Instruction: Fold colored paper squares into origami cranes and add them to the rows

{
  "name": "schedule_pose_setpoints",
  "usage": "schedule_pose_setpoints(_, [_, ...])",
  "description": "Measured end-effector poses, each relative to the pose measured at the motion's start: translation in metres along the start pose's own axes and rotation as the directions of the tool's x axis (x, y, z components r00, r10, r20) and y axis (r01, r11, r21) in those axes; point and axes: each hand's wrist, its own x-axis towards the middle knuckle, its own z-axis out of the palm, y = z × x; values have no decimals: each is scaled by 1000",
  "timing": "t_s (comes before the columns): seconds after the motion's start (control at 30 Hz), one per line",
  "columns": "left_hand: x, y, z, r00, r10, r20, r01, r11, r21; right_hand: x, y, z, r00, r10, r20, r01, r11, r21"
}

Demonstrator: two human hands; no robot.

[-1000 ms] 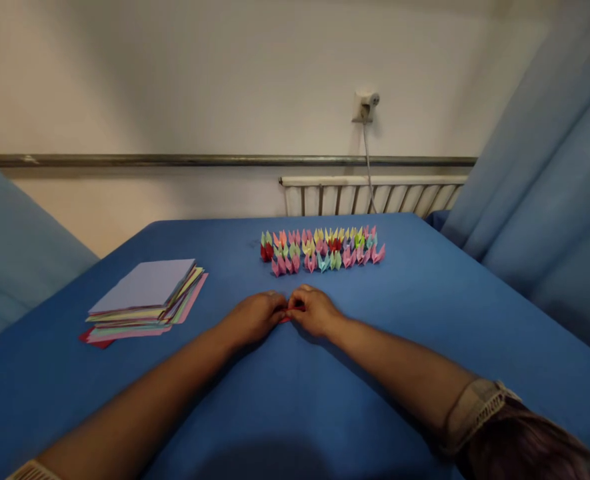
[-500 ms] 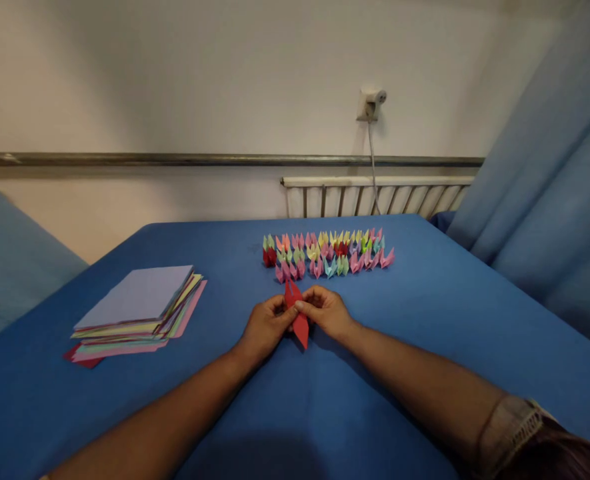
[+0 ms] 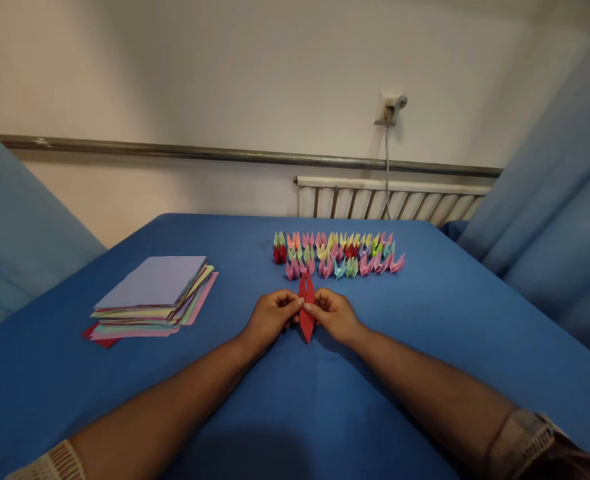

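Observation:
A red folded piece of origami paper [image 3: 307, 321], long and diamond-shaped with a split at its far tip, stands almost upright between my hands. My left hand [image 3: 273, 315] pinches its left edge, thumb on the near face. From the other side, my right hand [image 3: 339, 316] grips the right edge, its thumb also on the front. The fingers behind the paper are partly hidden. Just beyond it, several rows of small folded paper cranes [image 3: 351, 267] in pink, yellow, green, red and blue stand on the blue-covered table [image 3: 255, 413].
On the left lies a stack of coloured square paper [image 3: 152, 283], lilac on top, with a red corner [image 3: 105, 342] sticking out below. Behind the table are a metal rail [image 3: 225, 155], a radiator [image 3: 365, 200] and a plugged-in socket [image 3: 389, 110]. Blue curtains [image 3: 559, 180] hang at both sides.
The red paper has turned from a slant to nearly straight, pointing away from me. Both hands still hold it. The camera view has tilted and shifted slightly.

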Motion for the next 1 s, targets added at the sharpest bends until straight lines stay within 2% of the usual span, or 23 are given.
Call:
schedule_pose_setpoints(0.13, [2, -1, 0, 1000, 26, 14, -26, 1000, -4, 0, 2, -1, 999, 34, 39, -34, 999, -13])
schedule_pose_setpoints(0.27, [3, -1, 2, 999, 46, -17, -46, 998, -36, 0, 6, -5, 998, -1, 63, 5, 998, -65])
schedule_pose_setpoints(0.43, [3, 1, 1, 998, 64, -6, -64, 995, -70, -1, 6, -7, 995, 33, 96, -19, 989, -147])
schedule_pose_setpoints(0.6, [4, -2, -1, 998, 69, 7, -68, 995, -68, -1, 4, -6, 993, 25, 118, -14, 996, -90])
schedule_pose_setpoints(1.0, [7, -2, -3, 983, 85, -162, -109, 983, -145, -5, 2, -8, 974, 69, 215, -43, 992, -123])
